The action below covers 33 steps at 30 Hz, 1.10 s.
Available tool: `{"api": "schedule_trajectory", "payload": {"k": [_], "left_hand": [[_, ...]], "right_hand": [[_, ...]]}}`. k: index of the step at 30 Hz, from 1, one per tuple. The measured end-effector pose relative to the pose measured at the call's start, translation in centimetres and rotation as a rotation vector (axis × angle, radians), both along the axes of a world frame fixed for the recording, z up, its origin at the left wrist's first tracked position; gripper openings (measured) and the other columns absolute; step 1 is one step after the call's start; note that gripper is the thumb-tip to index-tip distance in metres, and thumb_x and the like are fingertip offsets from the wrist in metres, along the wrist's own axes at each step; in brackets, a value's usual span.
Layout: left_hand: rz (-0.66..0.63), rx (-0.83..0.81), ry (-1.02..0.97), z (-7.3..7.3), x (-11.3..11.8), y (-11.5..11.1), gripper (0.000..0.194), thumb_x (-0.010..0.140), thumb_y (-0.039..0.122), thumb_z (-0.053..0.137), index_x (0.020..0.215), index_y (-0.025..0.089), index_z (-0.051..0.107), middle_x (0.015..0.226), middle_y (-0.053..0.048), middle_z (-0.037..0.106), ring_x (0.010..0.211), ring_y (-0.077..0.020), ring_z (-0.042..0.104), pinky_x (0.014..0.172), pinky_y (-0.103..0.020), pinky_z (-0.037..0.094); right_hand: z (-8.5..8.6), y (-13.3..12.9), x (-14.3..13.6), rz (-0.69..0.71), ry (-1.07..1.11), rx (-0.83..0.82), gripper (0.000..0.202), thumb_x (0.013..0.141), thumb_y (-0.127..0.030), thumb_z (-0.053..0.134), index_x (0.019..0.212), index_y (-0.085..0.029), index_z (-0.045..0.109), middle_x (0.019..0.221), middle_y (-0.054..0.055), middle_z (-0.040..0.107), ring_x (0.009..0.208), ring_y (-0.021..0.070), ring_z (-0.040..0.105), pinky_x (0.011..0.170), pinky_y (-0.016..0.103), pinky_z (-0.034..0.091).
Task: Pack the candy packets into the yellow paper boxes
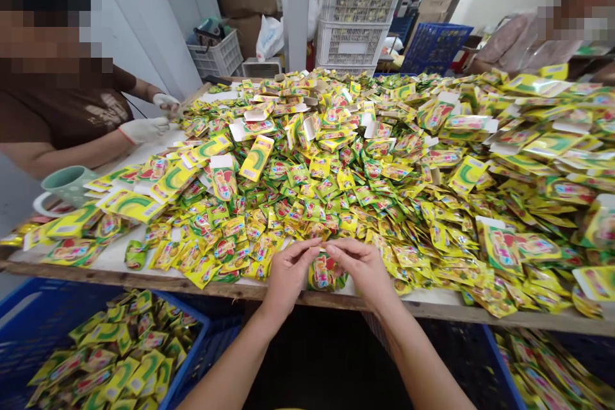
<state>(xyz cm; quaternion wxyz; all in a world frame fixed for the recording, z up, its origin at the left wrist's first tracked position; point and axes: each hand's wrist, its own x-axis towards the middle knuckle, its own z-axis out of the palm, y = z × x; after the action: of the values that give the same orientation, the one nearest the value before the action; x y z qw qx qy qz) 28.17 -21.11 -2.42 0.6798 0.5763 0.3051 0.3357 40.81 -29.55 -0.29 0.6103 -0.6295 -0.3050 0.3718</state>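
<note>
At the table's front edge, a small printed candy box (321,274) in yellow, green and red stands between my hands. My left hand (291,269) pinches its upper left side, thumb and fingers together. From the other side my right hand (361,264) closes on its top edge, and the fingertips of both hands nearly meet there. My fingers cover the box's top, so I cannot tell whether its flap is folded in. Small foil sachets (331,189) lie heaped just beyond my hands. Flat boxes, some with raised white flaps, such as one box (223,178), rest among them.
A green mug (70,184) stands at the table's left. Below the wooden edge (202,287) are blue crates (204,333) with filled boxes. A gloved co-worker (72,115) works at left; another person (523,45) is at far right. White crates (353,38) are stacked behind.
</note>
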Motion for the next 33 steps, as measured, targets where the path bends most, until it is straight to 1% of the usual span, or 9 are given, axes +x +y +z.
{"api": "schedule_trajectory", "payload": {"k": [6,11,15,18,21,25,28,30,33], "left_hand": [[-0.042,0.092,0.053,0.0,0.3,0.6,0.022,0.078,0.027,0.068,0.098,0.02,0.074,0.088,-0.005,0.073,0.08,-0.018,0.065,0.075,-0.028,0.052],[-0.085,0.304,0.04,0.6,0.1,1.1,0.014,0.079,0.025,0.068,0.088,0.021,0.078,0.086,-0.007,0.074,0.084,-0.0207,0.065,0.078,-0.031,0.051],[-0.099,0.287,0.04,0.8,-0.2,0.9,0.013,0.08,0.024,0.068,0.089,0.025,0.078,0.089,-0.006,0.075,0.086,-0.0212,0.066,0.082,-0.033,0.05],[-0.104,0.281,0.042,0.9,-0.4,0.8,0.014,0.081,0.025,0.067,0.09,0.025,0.078,0.09,-0.006,0.075,0.087,-0.022,0.066,0.084,-0.034,0.05],[-0.157,0.344,0.034,0.8,-1.0,0.5,0.016,0.083,0.024,0.066,0.095,0.027,0.077,0.097,-0.006,0.074,0.094,-0.0227,0.066,0.09,-0.036,0.048],[-0.24,0.457,0.023,-0.1,-2.1,-0.1,0.024,0.079,0.02,0.07,0.101,0.029,0.074,0.113,-0.007,0.07,0.105,-0.0231,0.063,0.096,-0.037,0.046],[-0.281,0.492,0.026,-0.8,-2.1,-0.6,0.025,0.083,0.019,0.065,0.105,0.029,0.073,0.108,-0.009,0.07,0.1,-0.0219,0.064,0.092,-0.035,0.047],[-0.29,0.513,0.059,-0.7,-1.7,-0.7,0.03,0.084,0.02,0.064,0.111,0.029,0.07,0.105,-0.009,0.07,0.098,-0.0214,0.063,0.092,-0.034,0.047],[-0.111,0.487,0.134,0.7,-2.5,-0.1,0.032,0.085,0.027,0.063,0.116,0.03,0.068,0.109,-0.006,0.07,0.101,-0.0219,0.062,0.095,-0.034,0.046]], "right_hand": [[-0.8,0.1,-0.4,-0.116,0.046,-0.023,0.026,0.063,-0.039,0.08,0.075,-0.016,0.075,0.057,0.001,0.065,0.044,0.0107,0.054,0.041,0.023,0.049],[-0.8,0.0,-0.4,-0.135,0.016,0.002,0.024,0.064,-0.039,0.079,0.075,-0.018,0.076,0.065,0.002,0.067,0.05,0.0126,0.058,0.043,0.024,0.052],[-0.7,0.2,0.2,-0.047,0.024,-0.041,0.025,0.065,-0.04,0.079,0.071,-0.017,0.072,0.058,0.0,0.062,0.046,0.0122,0.055,0.04,0.024,0.049],[-1.0,-0.3,0.1,-0.034,-0.137,0.008,0.02,0.074,-0.039,0.073,0.076,-0.019,0.072,0.068,0.003,0.064,0.055,0.0144,0.059,0.046,0.025,0.051],[-1.4,-1.6,-1.0,-0.053,-0.416,0.116,0.012,0.084,-0.03,0.065,0.088,-0.022,0.073,0.086,0.006,0.066,0.079,0.0187,0.063,0.067,0.031,0.055],[-1.6,-3.9,-1.7,-0.009,-0.64,0.201,0.021,0.09,-0.021,0.055,0.103,-0.026,0.071,0.1,0.008,0.065,0.095,0.0207,0.062,0.082,0.034,0.051],[-1.7,-4.9,0.9,0.021,-0.716,0.109,0.023,0.092,-0.025,0.051,0.104,-0.026,0.071,0.101,0.008,0.066,0.095,0.0212,0.062,0.083,0.035,0.05],[-2.1,-5.2,3.9,-0.14,-0.84,-0.042,0.024,0.092,-0.029,0.05,0.103,-0.022,0.07,0.096,0.009,0.066,0.091,0.0229,0.062,0.081,0.037,0.05],[-2.6,-5.0,7.9,-0.173,-1.1,-0.346,0.027,0.085,-0.03,0.058,0.106,-0.017,0.067,0.098,0.012,0.062,0.091,0.0268,0.059,0.082,0.04,0.047]]}}
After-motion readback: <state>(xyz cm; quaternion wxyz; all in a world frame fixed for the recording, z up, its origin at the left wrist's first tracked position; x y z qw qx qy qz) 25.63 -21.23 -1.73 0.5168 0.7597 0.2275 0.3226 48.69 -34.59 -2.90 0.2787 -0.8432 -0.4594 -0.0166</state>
